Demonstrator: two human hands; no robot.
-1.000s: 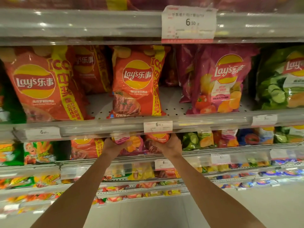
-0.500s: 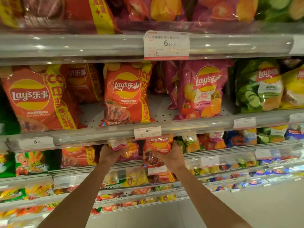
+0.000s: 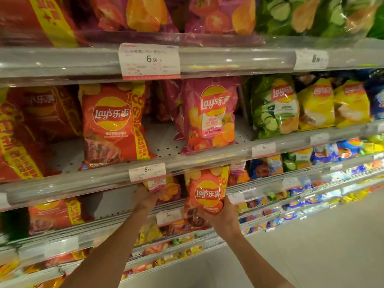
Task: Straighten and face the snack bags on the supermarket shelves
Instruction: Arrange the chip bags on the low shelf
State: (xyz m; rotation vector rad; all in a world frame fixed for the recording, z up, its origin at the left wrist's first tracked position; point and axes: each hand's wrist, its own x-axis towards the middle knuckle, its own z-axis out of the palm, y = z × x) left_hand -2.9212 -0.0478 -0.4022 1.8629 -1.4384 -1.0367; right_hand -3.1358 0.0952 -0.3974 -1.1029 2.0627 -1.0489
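Right hand [image 3: 221, 219] has its fingers curled round the bottom of an orange Lay's bag [image 3: 204, 194], thumb side wrapped on the lower right edge, holding it upright with the logo facing out, just in front of the shelf lip. Left hand [image 3: 146, 197] is just beside it to the left, fingers closed on the lower part of a pink bag [image 3: 164, 188] whose top is tucked under the rail; can't really see how tight that pinch is since the fingers go behind the packet. Directly above both hands sits a price tag [image 3: 147, 172] reading 6.50 on the shelf rail [image 3: 83, 181]. Up past that rail, a bigger orange bag [image 3: 113, 123] stands above the left hand and a large pink bag [image 3: 209, 115] above the right one, both facing front. Further right of the grip there's a green cucumber bag [image 3: 274, 107] and then yellow bags [image 3: 332, 104].
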